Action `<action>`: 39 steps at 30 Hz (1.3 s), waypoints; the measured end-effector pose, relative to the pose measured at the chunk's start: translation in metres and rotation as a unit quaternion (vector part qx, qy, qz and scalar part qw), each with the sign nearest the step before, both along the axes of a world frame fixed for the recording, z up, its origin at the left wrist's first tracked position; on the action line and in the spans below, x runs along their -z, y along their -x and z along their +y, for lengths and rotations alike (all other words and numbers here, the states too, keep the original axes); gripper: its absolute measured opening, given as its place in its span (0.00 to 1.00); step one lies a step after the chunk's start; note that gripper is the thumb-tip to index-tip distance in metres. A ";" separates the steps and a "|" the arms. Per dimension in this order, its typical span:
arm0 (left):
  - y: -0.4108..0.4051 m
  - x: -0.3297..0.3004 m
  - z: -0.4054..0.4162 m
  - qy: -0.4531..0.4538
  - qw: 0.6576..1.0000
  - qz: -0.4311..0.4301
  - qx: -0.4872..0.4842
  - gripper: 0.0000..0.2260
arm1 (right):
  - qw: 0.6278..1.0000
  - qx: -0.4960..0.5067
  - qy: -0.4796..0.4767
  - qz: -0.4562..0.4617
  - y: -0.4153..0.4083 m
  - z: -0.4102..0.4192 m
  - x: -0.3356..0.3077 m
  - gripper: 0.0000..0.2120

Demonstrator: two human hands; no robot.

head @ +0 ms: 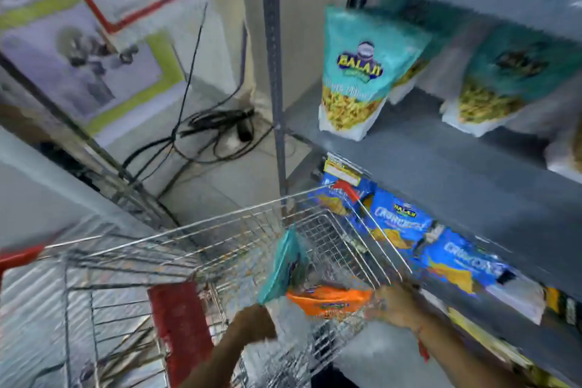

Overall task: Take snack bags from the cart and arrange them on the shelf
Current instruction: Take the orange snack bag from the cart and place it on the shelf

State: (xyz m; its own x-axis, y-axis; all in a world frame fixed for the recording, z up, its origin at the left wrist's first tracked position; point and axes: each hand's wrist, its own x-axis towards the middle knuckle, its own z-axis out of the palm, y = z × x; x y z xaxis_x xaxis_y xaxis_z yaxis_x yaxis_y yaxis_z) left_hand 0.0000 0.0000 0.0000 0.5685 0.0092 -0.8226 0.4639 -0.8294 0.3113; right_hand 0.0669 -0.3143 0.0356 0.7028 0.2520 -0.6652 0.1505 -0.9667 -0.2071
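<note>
Hands are working in the cart (220,230): left hand (255,321) pinching the teal bag (283,264), right hand (393,305) clamping the orange bag (327,299), best lifted clear of the wire.

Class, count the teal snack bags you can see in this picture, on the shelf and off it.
3 clear: one upright at the shelf's left end, one further right, one in the left hand over the cart. Blurred ones behind may add more.

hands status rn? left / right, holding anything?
Left hand: closed on the upright teal snack bag in the wire cart.
Right hand: at the flat orange snack bag; grip cannot be told, too blurred.
</note>
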 end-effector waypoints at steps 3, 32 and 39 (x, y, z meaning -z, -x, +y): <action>0.008 0.026 -0.022 0.078 0.996 -0.003 -0.052 0.21 | 0.999 0.038 -0.017 0.011 -0.014 -0.006 0.033 0.20; -0.092 -0.164 -0.079 0.340 0.784 -0.437 -0.279 0.10 | 0.768 0.383 -0.445 -0.255 -0.006 -0.003 -0.162 0.14; -0.111 -0.340 -0.116 0.403 0.749 -0.497 -0.173 0.07 | 0.668 0.345 -0.519 -0.406 0.019 -0.035 -0.328 0.08</action>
